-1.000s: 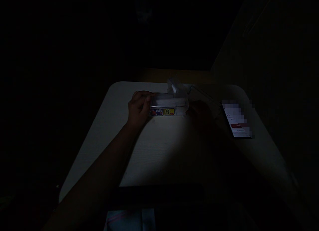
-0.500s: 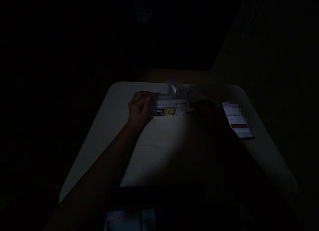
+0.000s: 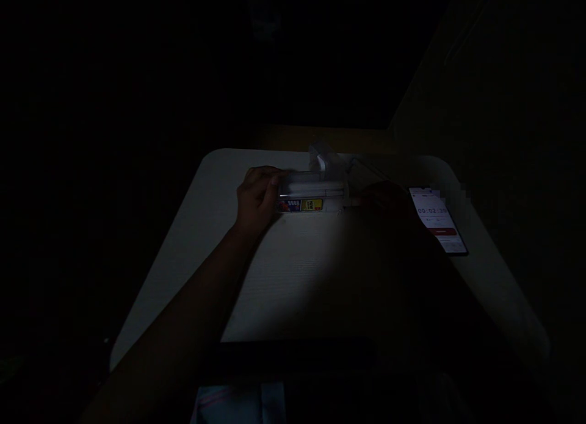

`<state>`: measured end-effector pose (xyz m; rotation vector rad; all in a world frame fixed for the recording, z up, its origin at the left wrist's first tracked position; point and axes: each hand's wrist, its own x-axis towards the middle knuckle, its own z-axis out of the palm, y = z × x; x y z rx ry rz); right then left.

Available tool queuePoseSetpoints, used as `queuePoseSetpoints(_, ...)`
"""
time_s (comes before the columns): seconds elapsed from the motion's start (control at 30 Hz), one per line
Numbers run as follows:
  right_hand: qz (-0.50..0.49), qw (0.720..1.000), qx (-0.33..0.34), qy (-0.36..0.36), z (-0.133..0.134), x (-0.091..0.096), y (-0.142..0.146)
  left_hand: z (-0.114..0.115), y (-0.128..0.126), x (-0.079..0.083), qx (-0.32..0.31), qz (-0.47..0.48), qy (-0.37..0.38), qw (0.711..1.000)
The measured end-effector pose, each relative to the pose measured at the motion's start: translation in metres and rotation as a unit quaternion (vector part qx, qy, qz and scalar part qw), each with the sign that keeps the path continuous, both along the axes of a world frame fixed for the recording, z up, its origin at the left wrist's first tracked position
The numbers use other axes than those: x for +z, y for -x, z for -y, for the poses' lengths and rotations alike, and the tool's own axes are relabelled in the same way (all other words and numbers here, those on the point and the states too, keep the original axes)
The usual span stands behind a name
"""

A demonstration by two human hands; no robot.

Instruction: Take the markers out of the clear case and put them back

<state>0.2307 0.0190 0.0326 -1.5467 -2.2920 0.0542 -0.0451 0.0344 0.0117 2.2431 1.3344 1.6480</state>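
Note:
A clear plastic box with a blue and yellow label lies on its side on the white table. Its left end is in the grip of my left hand, thumb in front and fingers over the top. At the box's right end, my right hand sits in deep shadow, its fingertips close to or touching that end. Whether it holds anything is too dark to make out. A crumpled piece of clear plastic stands up behind the box's right part.
A lit phone showing a running timer lies on the right of the table, beside my right forearm. Behind the box, a thin pale strip runs toward the phone. Beyond the table edges it is nearly black.
My right hand has shifted slightly, with its forearm now covering a bit more of the phone's left side. The left hand and the box stay in place.

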Motion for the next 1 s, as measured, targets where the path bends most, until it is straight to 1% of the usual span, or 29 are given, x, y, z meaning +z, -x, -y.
queuePoseSetpoints(0.1,-0.004,1.0,0.024,0.012,0.001,0.0,0.005,0.0,-0.001,0.001,0.007,-0.006,0.009,1.0)
queuePoseSetpoints(0.2,0.001,0.999,0.05,0.018,0.001,-0.002,0.007,0.0,-0.001,0.001,0.0,-0.004,0.004,1.0)
queuePoseSetpoints(0.37,0.005,1.0,0.017,-0.003,-0.002,-0.004,0.001,-0.001,0.0,0.0,-0.001,-0.001,-0.004,1.0)
queuePoseSetpoints(0.57,0.043,0.999,0.03,0.009,0.001,-0.007,0.011,-0.001,0.0,0.0,-0.014,0.005,-0.014,1.0)
queuePoseSetpoints(0.7,0.062,0.997,0.044,0.02,0.002,-0.002,0.012,-0.002,0.0,-0.001,-0.018,0.006,-0.012,1.0)
queuePoseSetpoints(0.77,0.066,0.997,0.037,0.027,0.0,0.001,0.004,-0.002,0.001,-0.002,-0.016,0.006,-0.016,1.0)
queuePoseSetpoints(0.83,0.054,0.998,0.016,0.014,-0.002,0.0,-0.008,-0.002,0.001,-0.003,-0.016,0.01,-0.02,1.0)
queuePoseSetpoints(0.93,-0.016,0.998,-0.021,-0.058,-0.008,-0.004,-0.034,-0.003,0.002,-0.004,-0.019,0.014,-0.017,1.0)
queuePoseSetpoints(1.0,-0.031,0.996,-0.049,-0.072,-0.011,-0.008,-0.051,-0.003,0.002,-0.004,-0.02,0.012,-0.015,1.0)
